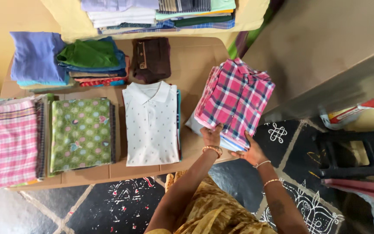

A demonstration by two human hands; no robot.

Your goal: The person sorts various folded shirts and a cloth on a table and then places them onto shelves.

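Observation:
A stack of folded shirts topped by a pink plaid shirt [235,99] rests on the right end of the brown table [191,56]. My left hand [211,135] grips the stack's near edge, fingers tucked under the plaid shirt. My right hand [251,152] supports the stack's lower right corner from beneath. Both wrists wear bangles. A folded white dotted polo shirt [151,123] lies just left of the stack.
Further left lie a green patterned cloth pile [81,133] and a pink checked pile [11,143]. Behind are blue [35,58], green [89,54] and dark brown [151,58] folded clothes, and more stacks on a yellow surface [161,13]. A black stool [356,154] stands at right on the patterned floor.

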